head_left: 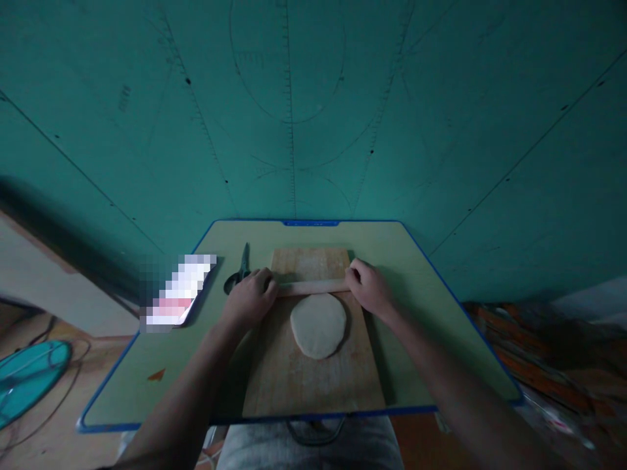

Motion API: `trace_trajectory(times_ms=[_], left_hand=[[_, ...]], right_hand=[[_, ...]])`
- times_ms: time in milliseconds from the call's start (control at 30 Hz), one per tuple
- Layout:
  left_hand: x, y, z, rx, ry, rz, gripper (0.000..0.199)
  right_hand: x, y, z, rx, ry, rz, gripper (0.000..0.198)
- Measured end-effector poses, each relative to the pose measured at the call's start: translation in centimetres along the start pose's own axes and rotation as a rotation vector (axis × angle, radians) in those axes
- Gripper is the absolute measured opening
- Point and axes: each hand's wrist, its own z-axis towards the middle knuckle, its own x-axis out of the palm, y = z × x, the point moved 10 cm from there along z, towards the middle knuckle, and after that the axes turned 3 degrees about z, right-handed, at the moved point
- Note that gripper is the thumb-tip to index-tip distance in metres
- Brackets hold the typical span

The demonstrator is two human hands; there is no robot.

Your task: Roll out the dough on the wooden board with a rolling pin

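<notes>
A pale green counter with a blue rim [416,274] carries a long floured wooden board [313,372] set lengthwise before the person, giving the flat oval of pale dough [318,324] a rolling surface. The thin wooden rolling pin [313,287] lies crosswise, touching the dough's far edge. The left hand [251,297] and right hand [369,287] each rest on one end, fingers curled loosely over it in a shallow grip, so the pin sits level.

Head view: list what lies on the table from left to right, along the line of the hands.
Phone → scissors → left hand → rolling pin → right hand, all on the table; pin and hands sit over the wooden board.
</notes>
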Motion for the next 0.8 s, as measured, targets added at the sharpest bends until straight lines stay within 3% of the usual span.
trace_trajectory(times_ms=[100, 200, 300, 367, 433, 600, 800], left_hand=[[-0.6, -0.7, -0.3, 0.031, -0.052, 0.013, 0.030], [-1.5, -2.9, -0.9, 0.190, -0.157, 0.029, 0.030], [-1.4, -4.9, -1.5, 0.324, -0.190, 0.041, 0.029], [-1.1, -5.3, -1.6, 0.350, -0.177, 0.034, 0.030], [-1.0, -5.3, -1.5, 0.346, -0.178, 0.029, 0.031], [-1.2, -4.4, -1.2, 0.282, -0.238, 0.041, 0.032], [-1.3, -4.0, -1.3, 0.259, -0.234, 0.031, 0.026]], right_hand=[[0.2, -0.1, -0.1, 0.000, 0.009, -0.001, 0.021], [0.0, 0.0, 0.0, 0.000, 0.002, -0.009, 0.023], [-2.0, 1.1, 0.0, -0.054, -0.087, -0.009, 0.020], [-3.9, 2.4, -0.4, -0.103, -0.169, 0.004, 0.017], [-4.8, 3.7, -1.0, -0.121, -0.160, 0.023, 0.018], [-0.7, 7.4, -3.3, -0.166, 0.204, -0.067, 0.017], [1.5, 8.4, -3.9, -0.151, 0.205, -0.325, 0.030]])
